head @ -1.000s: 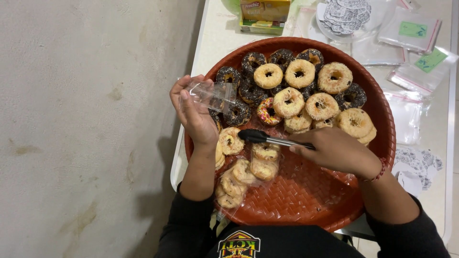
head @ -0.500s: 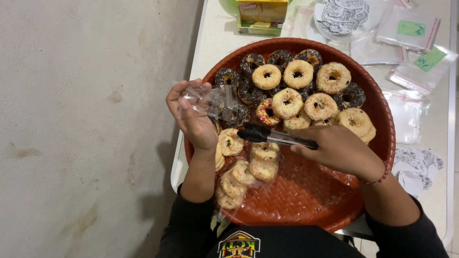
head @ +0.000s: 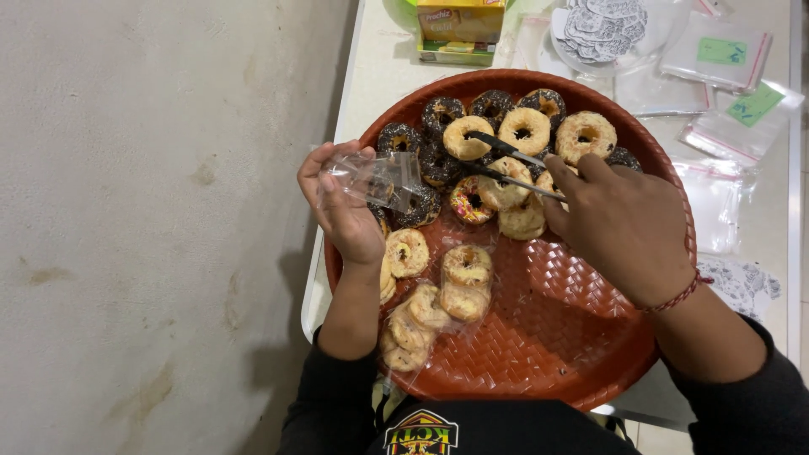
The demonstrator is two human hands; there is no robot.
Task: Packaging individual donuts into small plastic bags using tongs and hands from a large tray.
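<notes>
A round red woven tray [head: 548, 337] holds several doughnuts, some chocolate-sprinkled [head: 442, 111], some pale and sugared [head: 584, 135]. My left hand [head: 344, 211] holds up an empty clear plastic bag [head: 377, 179] over the tray's left rim. In my right hand [head: 622, 226] are black tongs [head: 506, 160], their tips spread around a pale doughnut [head: 467, 139] near the tray's back. Several doughnuts wrapped in clear bags [head: 438, 299] lie at the tray's front left.
The tray sits on a white table [head: 383, 76]. Behind it stand a yellow and green carton [head: 459, 32], a bag of printed stickers [head: 602, 29] and several clear zip bags [head: 725, 59]. A grey concrete floor [head: 152, 227] lies to the left.
My right hand moved the tongs away from the tray's middle to the back, onto a pale doughnut. The left hand kept the bag raised and shifted slightly.
</notes>
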